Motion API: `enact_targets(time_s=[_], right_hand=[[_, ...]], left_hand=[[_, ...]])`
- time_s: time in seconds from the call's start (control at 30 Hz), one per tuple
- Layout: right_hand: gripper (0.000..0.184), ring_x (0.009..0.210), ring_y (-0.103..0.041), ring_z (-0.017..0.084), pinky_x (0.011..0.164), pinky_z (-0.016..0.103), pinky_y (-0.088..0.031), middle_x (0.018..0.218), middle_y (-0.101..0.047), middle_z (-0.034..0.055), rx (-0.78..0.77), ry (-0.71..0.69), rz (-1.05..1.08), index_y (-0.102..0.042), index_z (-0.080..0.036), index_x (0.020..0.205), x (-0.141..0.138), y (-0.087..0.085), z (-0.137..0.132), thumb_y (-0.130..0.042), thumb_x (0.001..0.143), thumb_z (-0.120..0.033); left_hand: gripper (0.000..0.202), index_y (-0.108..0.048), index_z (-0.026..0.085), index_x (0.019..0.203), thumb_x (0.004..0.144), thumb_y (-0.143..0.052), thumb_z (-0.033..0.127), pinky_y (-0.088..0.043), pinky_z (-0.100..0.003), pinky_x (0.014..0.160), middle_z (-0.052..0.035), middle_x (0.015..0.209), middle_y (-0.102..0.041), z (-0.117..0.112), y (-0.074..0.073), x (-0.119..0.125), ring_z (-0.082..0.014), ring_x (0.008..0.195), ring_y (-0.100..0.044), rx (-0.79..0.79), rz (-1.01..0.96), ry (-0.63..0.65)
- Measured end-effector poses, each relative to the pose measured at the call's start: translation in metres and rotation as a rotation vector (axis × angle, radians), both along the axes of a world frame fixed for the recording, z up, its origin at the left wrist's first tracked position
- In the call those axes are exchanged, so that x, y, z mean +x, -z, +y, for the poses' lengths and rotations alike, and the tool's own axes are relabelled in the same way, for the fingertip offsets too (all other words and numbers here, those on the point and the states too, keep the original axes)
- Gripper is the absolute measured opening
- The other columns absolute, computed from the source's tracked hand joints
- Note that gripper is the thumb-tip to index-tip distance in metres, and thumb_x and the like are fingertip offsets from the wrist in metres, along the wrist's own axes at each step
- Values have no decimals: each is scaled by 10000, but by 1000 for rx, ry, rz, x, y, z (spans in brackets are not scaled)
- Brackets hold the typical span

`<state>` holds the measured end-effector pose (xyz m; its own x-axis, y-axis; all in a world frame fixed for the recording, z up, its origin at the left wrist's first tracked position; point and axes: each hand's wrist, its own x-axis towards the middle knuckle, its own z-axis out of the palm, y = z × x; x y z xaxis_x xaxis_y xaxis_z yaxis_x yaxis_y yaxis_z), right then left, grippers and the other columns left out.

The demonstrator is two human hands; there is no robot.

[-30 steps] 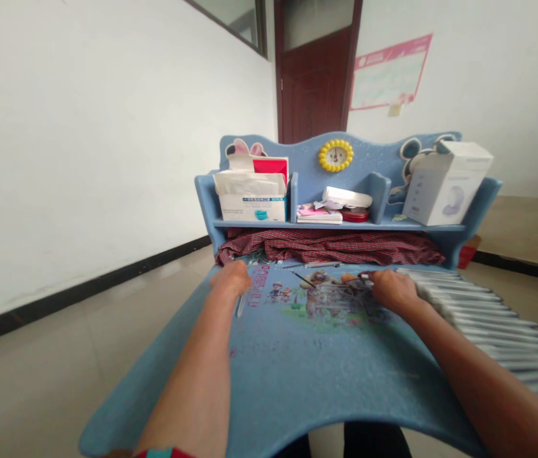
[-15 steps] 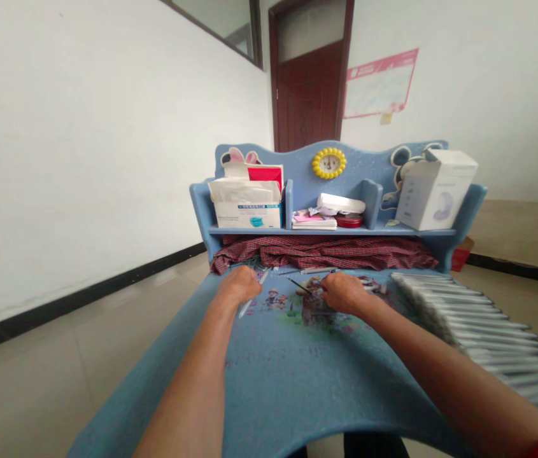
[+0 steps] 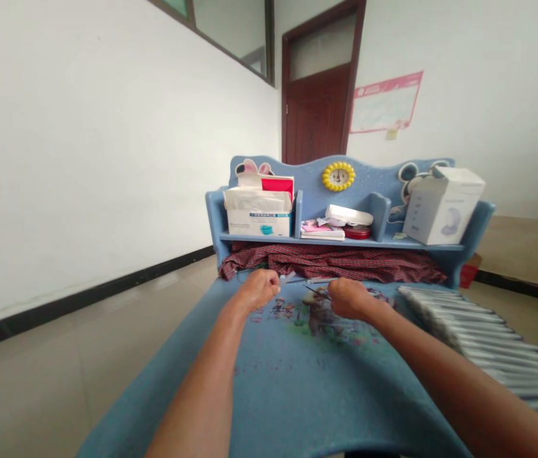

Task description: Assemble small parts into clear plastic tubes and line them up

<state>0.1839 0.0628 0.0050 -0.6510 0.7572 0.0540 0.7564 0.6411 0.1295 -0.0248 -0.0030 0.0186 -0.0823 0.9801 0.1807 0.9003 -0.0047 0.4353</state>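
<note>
Both my hands rest at the far end of a blue desk top (image 3: 292,375) with a cartoon print. My left hand (image 3: 259,289) is closed around a thin clear sleeve or stick whose tip pokes out past the fingers. My right hand (image 3: 347,298) is closed in a pinch on a thin dark rod (image 3: 315,291) that points left toward the left hand. The two hands are a short gap apart. A slim grey pen-like piece (image 3: 322,280) lies on the desk just beyond them.
A row of several grey flat packets (image 3: 483,343) runs along the desk's right edge. A red checked cloth (image 3: 345,261) lies under the blue shelf (image 3: 340,240), which holds a mask box (image 3: 258,213), papers, a white carton (image 3: 443,205) and a yellow clock (image 3: 338,176). A door stands behind.
My right hand has moved left from the packet row toward the left hand, carrying the thin dark rod. My left hand lifted its clear piece off the desk. The camera tilted up.
</note>
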Motion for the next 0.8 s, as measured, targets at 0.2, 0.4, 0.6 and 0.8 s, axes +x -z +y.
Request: enact_targets(time_s=[0.2, 0.4, 0.6, 0.8], right_hand=[[273, 740, -645, 259, 622, 313, -448, 783, -671, 152, 179, -46, -50, -609, -129, 898, 58, -18, -13, -360, 836, -221], [251, 683, -637, 222, 563, 252, -382, 729, -668, 138, 236, -115, -106, -579, -117, 937, 84, -22, -24, -351, 841, -161], [254, 669, -627, 197, 538, 229, -332, 696, -663, 120, 272, -189, -94, -573, -101, 974, 97, -19, -27, -363, 835, -131], [226, 601, -606, 179, 477, 245, -258, 658, -653, 113, 307, -245, -149, -576, -97, 913, 102, -21, -31, -371, 819, -87]], left_hand=[[98, -588, 168, 653, 658, -513, 231, -333, -193, 548, 31, 592, -531, 2, 1, 12, -122, 607, -489, 25, -50, 148], [154, -600, 156, 696, 667, -505, 274, -341, -202, 546, 30, 590, -541, 2, -1, 29, -126, 585, -487, -34, -122, 257], [156, -609, 164, 717, 671, -502, 268, -346, -201, 561, 27, 600, -551, 2, -2, 39, -131, 600, -497, -82, -141, 336], [127, -606, 156, 685, 655, -499, 217, -338, -198, 580, 31, 619, -543, 1, 0, 50, -124, 618, -494, -102, -134, 412]])
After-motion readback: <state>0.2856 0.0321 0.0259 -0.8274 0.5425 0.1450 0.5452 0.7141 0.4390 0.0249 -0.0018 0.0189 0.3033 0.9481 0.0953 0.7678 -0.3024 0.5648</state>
